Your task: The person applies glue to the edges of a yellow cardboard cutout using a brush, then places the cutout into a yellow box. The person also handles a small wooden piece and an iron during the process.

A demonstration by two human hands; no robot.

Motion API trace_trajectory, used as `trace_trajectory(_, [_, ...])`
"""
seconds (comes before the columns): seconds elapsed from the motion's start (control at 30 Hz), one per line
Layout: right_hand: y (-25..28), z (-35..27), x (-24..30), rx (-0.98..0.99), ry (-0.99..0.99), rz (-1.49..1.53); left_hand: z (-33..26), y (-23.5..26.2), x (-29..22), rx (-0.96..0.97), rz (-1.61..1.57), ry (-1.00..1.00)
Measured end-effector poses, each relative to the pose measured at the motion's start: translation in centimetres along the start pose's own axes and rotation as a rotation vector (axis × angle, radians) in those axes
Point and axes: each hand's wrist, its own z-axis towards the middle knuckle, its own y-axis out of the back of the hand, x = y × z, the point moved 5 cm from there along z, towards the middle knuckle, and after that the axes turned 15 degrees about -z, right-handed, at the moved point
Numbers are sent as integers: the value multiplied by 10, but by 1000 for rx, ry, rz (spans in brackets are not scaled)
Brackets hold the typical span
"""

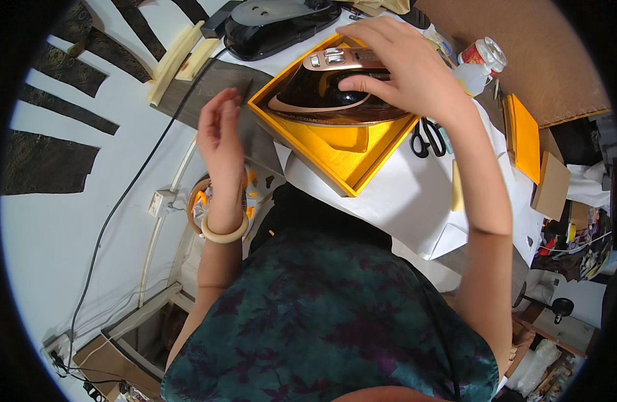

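Observation:
A glossy dark-brown clothes iron [322, 94] with rose-gold trim and silver buttons lies slantwise in a yellow open box [315, 161], near the table's far side. My right hand [405, 67] spreads over the iron's right part. Its thumb lies across the dark body, while the fingers stretch out toward the box's far rim; whether the palm touches the iron is hidden. Left of the box, apart from it, my left hand [221, 130] hangs in the air, blurred, with fingers loosely bent and nothing in them. A pale bangle [226, 231] rings that wrist.
Behind the box stands a black machine-like device [278, 27] with a grey top. Black-handled scissors [425, 137] lie right of the box on white paper [389, 201]. Farther right are a can [486, 53] and a yellow folder [522, 137]. A black cable [144, 157] runs down the left.

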Motion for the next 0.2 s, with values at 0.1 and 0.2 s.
trace_trajectory(0.1, [36, 9, 48, -142, -232, 506, -19, 7, -35, -86, -178, -206])
trace_trajectory(0.2, [34, 9, 120, -117, -344, 1018, -51, -18, -90, -41, -166, -465])
